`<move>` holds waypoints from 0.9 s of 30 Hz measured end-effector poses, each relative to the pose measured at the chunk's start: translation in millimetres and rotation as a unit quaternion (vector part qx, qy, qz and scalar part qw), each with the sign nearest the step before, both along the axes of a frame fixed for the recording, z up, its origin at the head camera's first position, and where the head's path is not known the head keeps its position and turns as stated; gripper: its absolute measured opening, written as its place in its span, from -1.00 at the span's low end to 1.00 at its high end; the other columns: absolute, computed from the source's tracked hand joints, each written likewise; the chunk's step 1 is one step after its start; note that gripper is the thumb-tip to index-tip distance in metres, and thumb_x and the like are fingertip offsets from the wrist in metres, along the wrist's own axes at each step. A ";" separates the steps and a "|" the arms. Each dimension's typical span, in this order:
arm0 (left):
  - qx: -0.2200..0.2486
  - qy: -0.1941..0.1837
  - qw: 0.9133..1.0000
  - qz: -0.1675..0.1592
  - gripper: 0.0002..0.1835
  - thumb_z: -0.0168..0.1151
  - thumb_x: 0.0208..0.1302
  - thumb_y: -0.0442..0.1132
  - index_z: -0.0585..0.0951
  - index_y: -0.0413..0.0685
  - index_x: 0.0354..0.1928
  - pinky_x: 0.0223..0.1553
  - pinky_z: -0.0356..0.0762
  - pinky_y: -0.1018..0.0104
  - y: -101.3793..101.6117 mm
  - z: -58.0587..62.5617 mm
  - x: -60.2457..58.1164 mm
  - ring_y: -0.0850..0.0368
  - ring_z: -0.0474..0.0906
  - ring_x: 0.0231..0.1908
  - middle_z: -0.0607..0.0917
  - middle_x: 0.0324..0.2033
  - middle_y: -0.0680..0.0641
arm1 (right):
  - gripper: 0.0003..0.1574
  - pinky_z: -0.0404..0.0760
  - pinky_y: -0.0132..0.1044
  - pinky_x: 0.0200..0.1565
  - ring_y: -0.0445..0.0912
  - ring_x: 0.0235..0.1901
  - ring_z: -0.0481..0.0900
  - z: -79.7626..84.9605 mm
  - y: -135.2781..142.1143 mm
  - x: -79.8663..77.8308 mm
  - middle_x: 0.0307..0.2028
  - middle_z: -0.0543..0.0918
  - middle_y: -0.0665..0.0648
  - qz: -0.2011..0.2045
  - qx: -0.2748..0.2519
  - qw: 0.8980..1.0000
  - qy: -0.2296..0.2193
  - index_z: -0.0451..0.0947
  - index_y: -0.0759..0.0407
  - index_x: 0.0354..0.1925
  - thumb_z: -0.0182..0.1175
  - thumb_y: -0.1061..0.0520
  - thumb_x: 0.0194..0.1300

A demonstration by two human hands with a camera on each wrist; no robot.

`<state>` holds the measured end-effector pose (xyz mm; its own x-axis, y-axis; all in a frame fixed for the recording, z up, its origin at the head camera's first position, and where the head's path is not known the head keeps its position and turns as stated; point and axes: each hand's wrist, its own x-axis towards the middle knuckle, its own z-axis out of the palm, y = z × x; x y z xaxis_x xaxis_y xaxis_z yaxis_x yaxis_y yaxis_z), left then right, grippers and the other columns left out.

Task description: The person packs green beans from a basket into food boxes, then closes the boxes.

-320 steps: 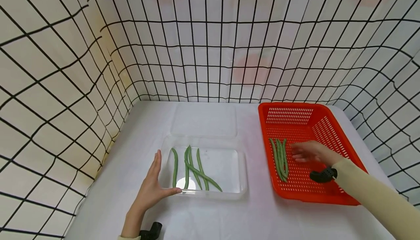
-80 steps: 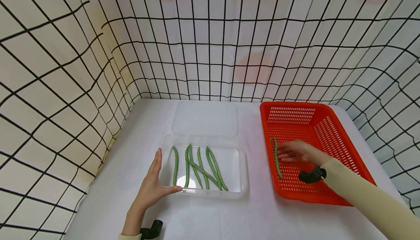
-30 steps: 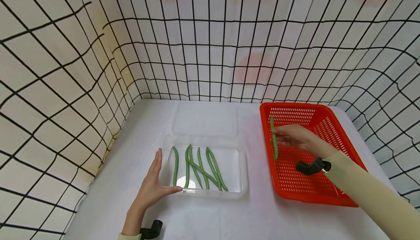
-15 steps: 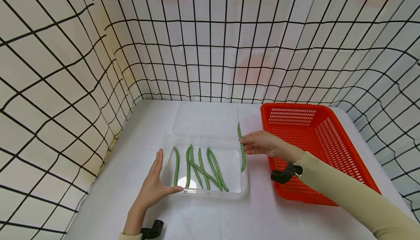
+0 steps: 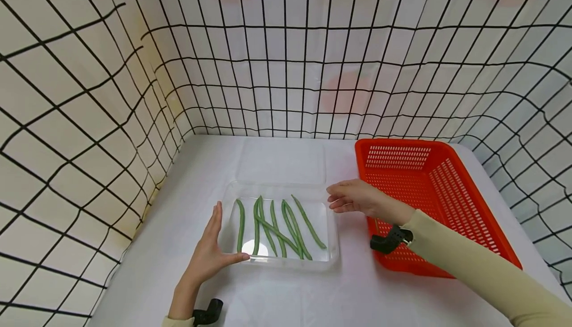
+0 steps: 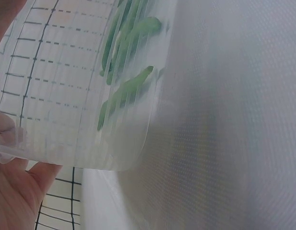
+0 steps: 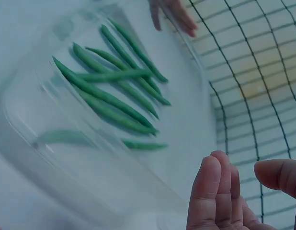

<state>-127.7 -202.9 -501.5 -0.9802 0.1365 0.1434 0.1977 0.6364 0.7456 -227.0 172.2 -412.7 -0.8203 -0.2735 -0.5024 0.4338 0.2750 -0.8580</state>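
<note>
A clear plastic container holds several green beans, some crossing one another. At its near left corner, my left hand touches the rim, thumb along the front edge and fingers stretched up the left side. Just over the container's right rim, my right hand hovers with nothing held; the right wrist view shows its thumb apart from the fingers. Below it, a slanting green bean lies rightmost in the container. Through the clear wall, the left wrist view shows another bean.
A red perforated basket stands at right, its left part partly hidden by my right arm. Behind the container lies a flat clear lid on the white-covered table. Black netting surrounds the table's back and sides.
Across the frames, my right hand carries green beans from the red basket to the container. Since half a second ago it has let go of the latest one. My left hand stays put.
</note>
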 end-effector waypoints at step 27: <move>0.001 -0.001 1.000 -0.002 0.50 0.61 -0.42 0.20 -0.27 0.28 0.50 0.16 0.06 -0.36 0.2 0.9 0.3 -0.21 -0.15 0.40 -0.18 0.47 -0.08 | -0.36 0.58 -0.08 -0.08 0.06 -0.18 0.64 -59.0 135.1 -10.1 -0.07 0.58 0.35 -0.031 0.014 0.998 -0.049 0.07 0.62 0.29 -0.16 0.12 0.51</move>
<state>-127.4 -202.7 -500.6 -0.9801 0.1394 0.1416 0.1982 0.6341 0.7474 -237.0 307.2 -471.6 -0.7819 -0.2090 -0.5872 0.5317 0.2681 -0.8034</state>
